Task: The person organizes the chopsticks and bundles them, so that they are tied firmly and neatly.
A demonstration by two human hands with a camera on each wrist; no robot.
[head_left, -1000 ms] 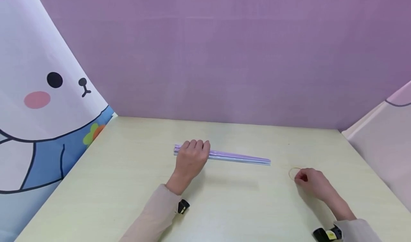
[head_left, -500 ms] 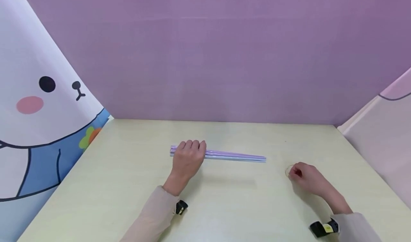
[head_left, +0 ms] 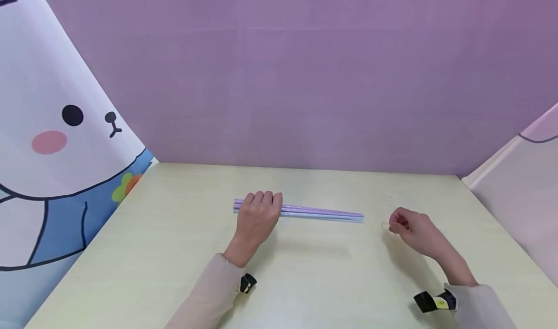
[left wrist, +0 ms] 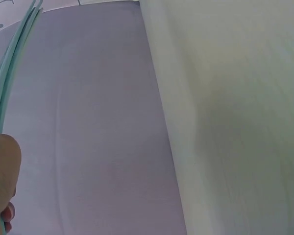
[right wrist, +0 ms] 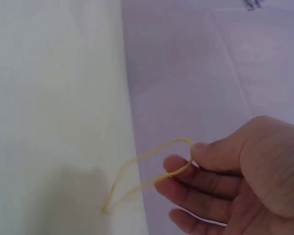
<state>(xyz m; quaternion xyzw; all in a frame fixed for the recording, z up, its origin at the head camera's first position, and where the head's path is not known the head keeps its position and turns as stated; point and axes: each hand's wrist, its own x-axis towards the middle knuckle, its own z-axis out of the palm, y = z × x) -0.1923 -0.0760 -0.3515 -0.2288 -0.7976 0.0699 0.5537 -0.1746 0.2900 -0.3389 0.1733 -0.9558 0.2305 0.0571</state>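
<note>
A bundle of purple and pale blue chopsticks (head_left: pixel 322 213) lies in the grip of my left hand (head_left: pixel 258 217), which holds it near the thicker left end. The bundle points right, raised over the table with a shadow below. In the left wrist view the chopsticks (left wrist: pixel 12 68) look pale green and narrow toward the top. To the right of their tips, my right hand (head_left: pixel 418 232) pinches a thin yellow rubber band (right wrist: pixel 142 155) between thumb and fingers. The band hangs as a long loop, apart from the chopsticks.
A pale wooden-looking table (head_left: pixel 174 251) lies beneath both hands. Behind it stands a plain purple backdrop (head_left: pixel 296 77). Cartoon-printed cloth (head_left: pixel 48 164) rises at the left side, and a pale panel (head_left: pixel 519 188) at the right. A black wrist camera (head_left: pixel 436 301) sits on the right wrist.
My right hand has risen from the tabletop and moved slightly left and away from me, carrying the rubber band. The left hand and the chopsticks stay nearly in place.
</note>
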